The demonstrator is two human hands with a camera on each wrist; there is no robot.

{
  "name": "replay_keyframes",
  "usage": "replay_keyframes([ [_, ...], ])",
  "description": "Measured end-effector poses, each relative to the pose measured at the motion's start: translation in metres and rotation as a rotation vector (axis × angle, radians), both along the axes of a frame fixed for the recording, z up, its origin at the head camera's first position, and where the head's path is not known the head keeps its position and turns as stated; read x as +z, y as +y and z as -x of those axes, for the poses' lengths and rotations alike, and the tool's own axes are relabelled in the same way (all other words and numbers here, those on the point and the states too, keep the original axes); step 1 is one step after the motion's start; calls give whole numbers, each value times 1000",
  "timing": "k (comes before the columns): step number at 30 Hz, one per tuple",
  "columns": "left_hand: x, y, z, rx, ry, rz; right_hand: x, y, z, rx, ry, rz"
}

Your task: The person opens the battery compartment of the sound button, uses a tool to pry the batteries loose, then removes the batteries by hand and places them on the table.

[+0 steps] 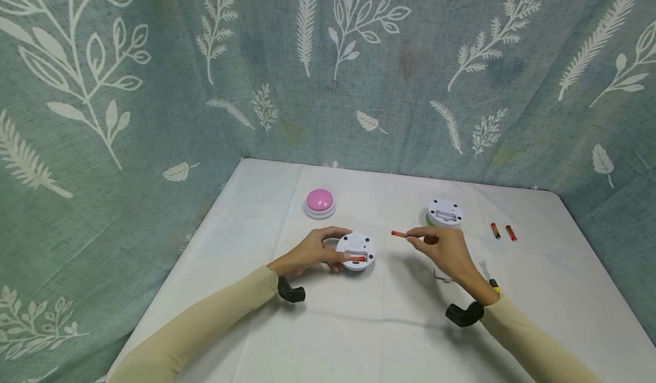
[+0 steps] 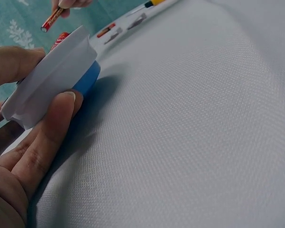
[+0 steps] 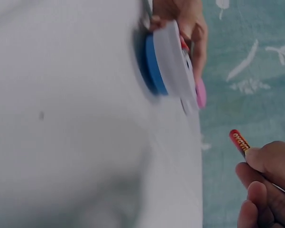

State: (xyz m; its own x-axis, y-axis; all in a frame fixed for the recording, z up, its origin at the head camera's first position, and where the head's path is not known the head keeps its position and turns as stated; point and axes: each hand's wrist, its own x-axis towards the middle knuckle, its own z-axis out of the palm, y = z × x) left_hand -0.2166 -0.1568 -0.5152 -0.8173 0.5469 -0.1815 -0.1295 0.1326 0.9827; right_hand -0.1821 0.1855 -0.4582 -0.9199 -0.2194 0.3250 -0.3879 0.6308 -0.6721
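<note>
My left hand [image 1: 319, 250] grips a round white push light [image 1: 355, 241] with a blue underside, its open battery compartment facing up. One red battery [image 1: 358, 259] lies in that compartment, near the left thumb. In the left wrist view, fingers curl round the rim of the push light [image 2: 57, 76]. To the right, my right hand [image 1: 443, 250] pinches a red-and-gold battery [image 1: 399, 234] by one end, apart from the push light. The right wrist view shows this battery [image 3: 239, 141] sticking out between thumb and forefinger.
A pink-domed push light [image 1: 320, 201] stands at the back left. Behind the right hand, another push light [image 1: 445, 212] lies with its compartment up. Two loose batteries [image 1: 495, 230] lie at right. A screwdriver [image 1: 489, 275] and a small cover [image 1: 442, 275] lie near the right wrist.
</note>
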Motion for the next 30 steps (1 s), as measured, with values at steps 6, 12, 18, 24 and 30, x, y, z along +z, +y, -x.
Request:
replay_keyframes([
  [6, -1, 0, 0, 0, -4, -3, 0, 30, -1, -80, 11, -15],
  [12, -2, 0, 2, -4, 0, -11, 0, 58, -2, -170, 28, -28],
  [18, -1, 0, 1, -10, -1, -20, 0, 83, -6, -261, 58, -71],
  [24, -1, 0, 1, -15, 3, -24, -2, 104, -7, -357, 33, -110],
  [30, -2, 0, 1, -7, -2, -20, -3, 125, -9, -447, 18, -115],
])
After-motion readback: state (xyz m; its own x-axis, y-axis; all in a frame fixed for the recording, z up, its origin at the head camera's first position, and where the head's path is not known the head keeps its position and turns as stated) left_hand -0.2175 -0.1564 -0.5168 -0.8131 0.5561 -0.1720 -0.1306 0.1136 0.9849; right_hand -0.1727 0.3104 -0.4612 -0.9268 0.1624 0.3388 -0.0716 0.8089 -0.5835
